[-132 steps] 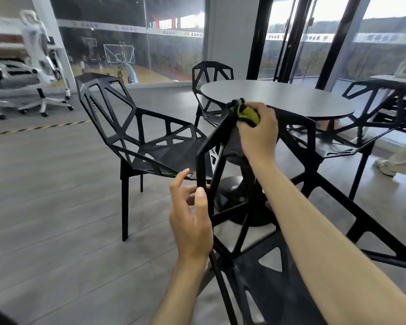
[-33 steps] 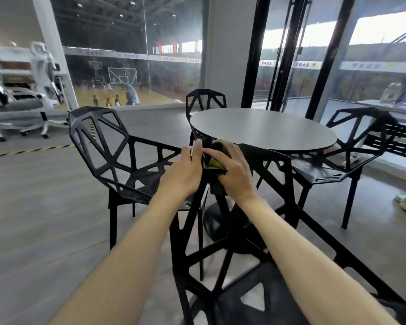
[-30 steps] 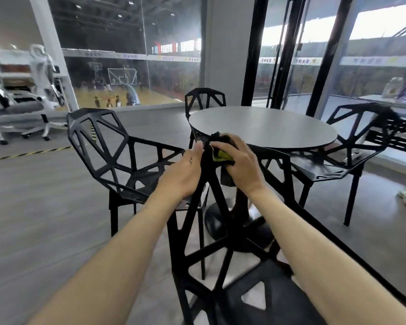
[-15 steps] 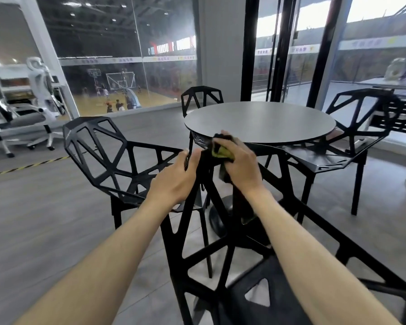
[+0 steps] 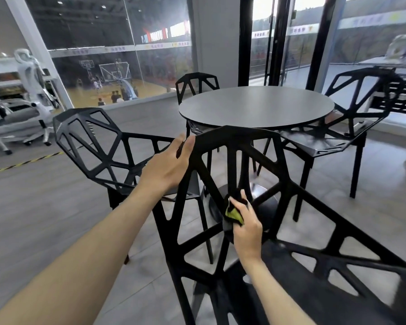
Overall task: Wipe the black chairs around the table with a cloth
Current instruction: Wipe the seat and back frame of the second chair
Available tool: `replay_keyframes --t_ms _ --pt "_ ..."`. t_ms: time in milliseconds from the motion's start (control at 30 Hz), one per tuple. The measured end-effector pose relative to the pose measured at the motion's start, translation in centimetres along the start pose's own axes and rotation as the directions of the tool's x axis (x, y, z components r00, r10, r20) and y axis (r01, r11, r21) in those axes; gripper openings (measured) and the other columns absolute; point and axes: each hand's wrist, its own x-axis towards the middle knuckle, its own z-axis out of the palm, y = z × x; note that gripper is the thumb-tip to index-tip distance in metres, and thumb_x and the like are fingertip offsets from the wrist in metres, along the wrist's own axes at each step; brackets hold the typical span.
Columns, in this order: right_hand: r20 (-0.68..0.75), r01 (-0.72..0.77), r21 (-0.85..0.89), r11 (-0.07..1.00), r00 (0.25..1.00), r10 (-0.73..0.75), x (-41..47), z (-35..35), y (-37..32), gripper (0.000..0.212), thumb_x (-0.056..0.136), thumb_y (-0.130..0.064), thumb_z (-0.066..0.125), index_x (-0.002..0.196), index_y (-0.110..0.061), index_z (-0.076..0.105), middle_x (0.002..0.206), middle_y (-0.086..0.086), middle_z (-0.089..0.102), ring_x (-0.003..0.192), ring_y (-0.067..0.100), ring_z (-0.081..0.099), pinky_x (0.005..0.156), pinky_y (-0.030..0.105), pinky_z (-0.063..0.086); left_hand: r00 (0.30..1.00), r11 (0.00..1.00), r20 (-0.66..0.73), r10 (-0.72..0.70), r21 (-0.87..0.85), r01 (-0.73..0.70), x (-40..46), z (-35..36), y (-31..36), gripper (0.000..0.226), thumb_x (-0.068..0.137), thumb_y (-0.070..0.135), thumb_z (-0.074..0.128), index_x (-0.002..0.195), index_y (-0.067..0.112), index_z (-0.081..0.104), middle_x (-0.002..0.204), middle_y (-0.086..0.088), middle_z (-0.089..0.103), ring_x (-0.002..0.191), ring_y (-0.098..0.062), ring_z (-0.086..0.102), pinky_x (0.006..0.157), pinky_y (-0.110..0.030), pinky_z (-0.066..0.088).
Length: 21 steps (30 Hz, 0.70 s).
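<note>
My left hand (image 5: pixel 168 166) and right hand (image 5: pixel 247 228) are bare, both forearms uncovered to the frame's edge: no sleeves, watch, rings or gloves.

Grey plank floor (image 5: pixel 45 219) w/ 4 black chairs (image 5: pixel 87 141), round table (image 5: pixel 256 106).

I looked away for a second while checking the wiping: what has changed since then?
The right hand slid the cloth from the top of the near chair's back down an inner strut. The left hand still holds the back's upper left edge. The table and other chairs stayed put.
</note>
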Motion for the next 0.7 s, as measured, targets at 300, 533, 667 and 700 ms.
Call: replay_keyframes --t_ms 300,533,667,700 --pt "-0.181 0.186 -0.129 0.974 0.961 -0.208 11.2 0.6 -6.9 0.055 0.086 0.003 0.072 0.132 -0.029 0.067 0.135 0.005 0.045 0.127 0.019 0.043 0.110 0.030 0.046 0.999 1.000 0.019 0.029 -0.003 -0.029 -0.1 0.0 0.1 0.077 0.088 0.089 0.006 0.158 0.058 0.017 0.163 0.005 0.041 0.150 -0.033 0.038 0.119 -0.051 0.031" --pt "-0.134 0.063 -0.216 0.974 0.987 -0.093 1.4 1.7 -0.7 0.051 0.084 0.007 0.070 0.124 -0.024 0.070 0.127 0.005 0.046 0.119 0.021 0.046 0.097 0.024 0.039 0.999 0.998 -0.010 0.046 0.052 -0.045 -0.1 0.0 0.2 0.069 0.095 0.082 0.012 0.159 0.056 0.017 0.151 -0.008 0.056 0.139 -0.038 0.049 0.108 -0.047 0.040" --pt "0.016 -0.094 -0.196 0.976 0.995 0.099 -5.9 0.7 2.8 0.059 0.081 0.012 0.072 0.126 -0.027 0.067 0.125 -0.009 0.040 0.120 0.009 0.040 0.102 0.027 0.044 0.999 0.999 -0.009 0.047 0.029 -0.046 -0.3 0.0 0.4 0.070 0.094 0.084 0.013 0.158 0.056 0.019 0.154 -0.007 0.053 0.143 -0.037 0.045 0.112 -0.049 0.038" --pt "0.050 -0.119 -0.186 0.975 0.990 0.131 -7.1 0.5 3.1 0.060 0.081 0.012 0.072 0.127 -0.027 0.066 0.125 -0.012 0.038 0.120 0.009 0.040 0.104 0.033 0.046 0.999 0.999 -0.012 0.045 0.021 -0.045 -0.3 0.0 0.4 0.070 0.094 0.085 0.014 0.158 0.057 0.020 0.155 -0.006 0.051 0.144 -0.037 0.044 0.113 -0.050 0.037"
